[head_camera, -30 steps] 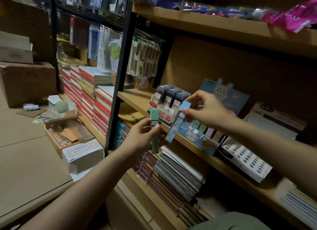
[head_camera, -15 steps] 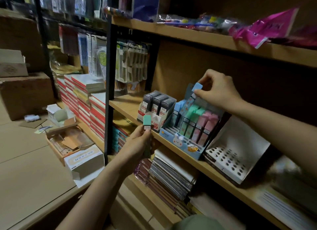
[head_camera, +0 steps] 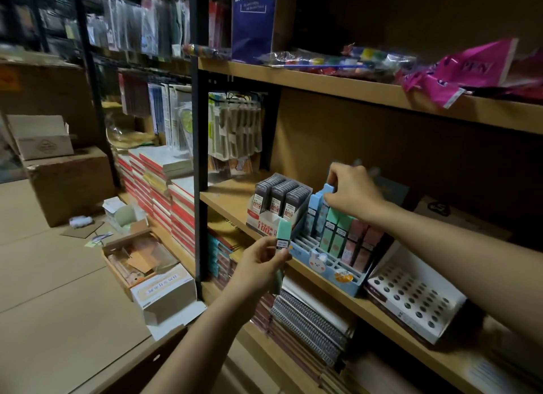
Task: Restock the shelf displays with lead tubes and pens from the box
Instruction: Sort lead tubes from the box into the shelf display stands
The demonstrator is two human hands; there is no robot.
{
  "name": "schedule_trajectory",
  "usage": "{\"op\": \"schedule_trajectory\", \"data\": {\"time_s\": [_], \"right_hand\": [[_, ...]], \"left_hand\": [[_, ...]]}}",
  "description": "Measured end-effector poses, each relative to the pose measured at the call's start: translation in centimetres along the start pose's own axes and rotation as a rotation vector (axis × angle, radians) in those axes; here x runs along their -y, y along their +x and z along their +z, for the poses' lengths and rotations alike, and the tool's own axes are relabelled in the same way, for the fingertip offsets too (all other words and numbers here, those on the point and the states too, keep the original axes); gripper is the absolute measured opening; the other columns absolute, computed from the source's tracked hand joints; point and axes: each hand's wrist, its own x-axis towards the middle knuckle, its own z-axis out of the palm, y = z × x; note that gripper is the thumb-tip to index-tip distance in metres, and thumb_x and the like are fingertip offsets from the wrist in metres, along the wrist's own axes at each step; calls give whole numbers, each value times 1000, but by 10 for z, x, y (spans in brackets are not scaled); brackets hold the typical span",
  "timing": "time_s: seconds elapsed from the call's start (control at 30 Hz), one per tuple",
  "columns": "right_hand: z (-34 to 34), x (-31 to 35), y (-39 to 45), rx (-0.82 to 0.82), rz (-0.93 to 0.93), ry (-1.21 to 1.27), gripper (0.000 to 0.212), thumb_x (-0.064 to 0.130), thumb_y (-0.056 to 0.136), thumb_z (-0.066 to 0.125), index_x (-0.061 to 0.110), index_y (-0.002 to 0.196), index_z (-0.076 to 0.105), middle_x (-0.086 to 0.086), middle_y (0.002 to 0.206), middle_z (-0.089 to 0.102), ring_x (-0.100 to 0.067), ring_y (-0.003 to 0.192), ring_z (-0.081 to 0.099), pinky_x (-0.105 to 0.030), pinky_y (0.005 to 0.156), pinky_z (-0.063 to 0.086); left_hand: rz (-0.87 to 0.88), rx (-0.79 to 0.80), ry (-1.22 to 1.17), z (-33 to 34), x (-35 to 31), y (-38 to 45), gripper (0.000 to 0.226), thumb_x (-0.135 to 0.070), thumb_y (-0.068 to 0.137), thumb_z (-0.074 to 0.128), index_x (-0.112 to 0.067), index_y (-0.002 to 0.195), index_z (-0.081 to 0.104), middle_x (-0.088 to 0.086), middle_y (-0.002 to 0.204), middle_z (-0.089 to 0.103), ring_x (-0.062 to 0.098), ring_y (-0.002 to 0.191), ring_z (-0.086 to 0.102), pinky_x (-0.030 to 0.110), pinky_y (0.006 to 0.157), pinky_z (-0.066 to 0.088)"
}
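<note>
Low in the centre of the frame, the left hand grips a green lead tube upright, in front of the wooden shelf. Just behind it, right of centre, a blue display tray stands on that shelf with blue, green and pink tubes in its slots. Above the tray, the right hand pinches the top of a blue lead tube standing in the back row.

"BASKETBALL" on blue box; "PEN" on pink packet; "100" on lead display
</note>
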Motion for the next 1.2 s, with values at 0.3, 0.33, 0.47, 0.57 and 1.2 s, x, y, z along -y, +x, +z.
{"op": "schedule_trajectory", "data": {"time_s": [0.3,0.33,0.47,0.57,1.2], "right_hand": [[5,-5,1,41,-28,21,17,13,73,73,20,71,58,-2,73,66,-19,70,63,-36,63,57],[5,-4,1,41,-30,24,16,13,72,73,21,70,59,-2,73,66,-18,69,64,-36,62,57],[10,-2,0,40,-15,20,19,12,73,75,23,69,60,-2,75,67,-19,73,65,-36,63,57],[16,-4,-3,24,-12,-44,11,16,75,77,22,75,68,-4,87,71,-22,83,66,-30,65,53],[-33,-11,-51,56,-114,311,6,23,80,79,21,78,74,9,68,72,1,62,68,-17,66,55]], "left_hand": [[-48,-65,-27,-5,8,11,20,-17,96,54,-20,115,61,2,106,68,15,99,65,29,78,50],[-49,-66,-31,-4,8,11,19,-17,96,54,-20,114,61,2,106,68,15,99,65,29,78,50],[-46,-62,-22,-1,9,13,18,-17,95,56,-21,111,62,1,105,69,15,100,64,34,86,51],[-51,-50,-23,0,10,15,18,-17,95,57,-22,112,62,2,106,69,16,101,64,39,91,51],[291,11,316,45,10,29,29,-24,94,59,-17,123,57,2,121,63,11,110,60,33,98,50]]}}
